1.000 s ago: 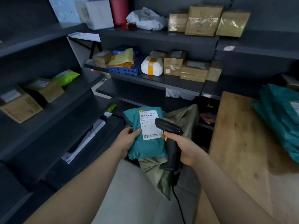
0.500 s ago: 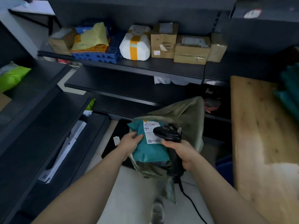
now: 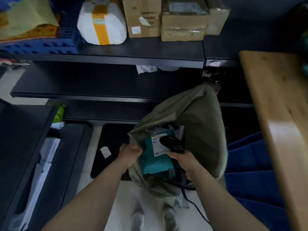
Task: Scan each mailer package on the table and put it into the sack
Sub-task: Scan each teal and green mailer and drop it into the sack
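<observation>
A teal mailer (image 3: 155, 162) with a white label lies tilted in the open mouth of an olive-green sack (image 3: 200, 124) on the floor. My left hand (image 3: 130, 153) grips the mailer's left edge right at the sack's rim. My right hand (image 3: 185, 162) holds a black barcode scanner (image 3: 172, 144) by its handle, its head over the label. The scanner's cable (image 3: 196, 207) trails down to the floor. Other packages show dimly inside the sack, behind the mailer.
The wooden table (image 3: 275, 114) runs along the right, a blue crate (image 3: 250, 172) below it. Dark shelves (image 3: 116, 54) stand ahead and to the left, carrying cardboard boxes (image 3: 143, 17) and a white parcel (image 3: 101, 25). A black mat (image 3: 110, 147) lies left of the sack.
The mailer has gone down from chest height into the sack's mouth, both hands moving with it. My view has tipped downward toward the floor.
</observation>
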Motion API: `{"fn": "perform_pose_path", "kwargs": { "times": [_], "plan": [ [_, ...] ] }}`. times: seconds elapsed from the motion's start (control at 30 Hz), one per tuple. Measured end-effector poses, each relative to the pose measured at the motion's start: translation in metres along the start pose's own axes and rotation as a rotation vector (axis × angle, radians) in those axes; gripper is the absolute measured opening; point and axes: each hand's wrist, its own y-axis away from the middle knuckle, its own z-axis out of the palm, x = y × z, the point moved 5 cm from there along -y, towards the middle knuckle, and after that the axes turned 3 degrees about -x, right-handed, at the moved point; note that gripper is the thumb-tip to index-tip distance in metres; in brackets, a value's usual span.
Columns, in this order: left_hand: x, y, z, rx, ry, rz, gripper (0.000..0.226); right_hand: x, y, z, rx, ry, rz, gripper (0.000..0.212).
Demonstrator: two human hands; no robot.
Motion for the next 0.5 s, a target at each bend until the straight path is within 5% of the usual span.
{"fn": "perform_pose_path", "kwargs": {
  "times": [0.1, 0.2, 0.4, 0.5],
  "plan": [
    [-0.011, -0.024, 0.001, -0.003, -0.01, 0.045, 0.049, 0.009, -0.026, 0.002, 0.063, 0.074, 0.026, 0.058],
    [-0.021, -0.04, 0.005, 0.01, -0.061, 0.047, 0.044, 0.025, -0.052, -0.005, 0.129, 0.088, 0.034, 0.047],
    [-0.019, -0.072, 0.061, -0.247, 0.089, 0.097, 0.035, 0.041, -0.076, -0.016, 0.204, 0.047, 0.056, 0.039],
    [-0.018, -0.082, 0.073, -0.194, 0.121, 0.119, 0.021, 0.044, -0.083, -0.02, 0.216, 0.031, 0.041, 0.039]
  ]
}}
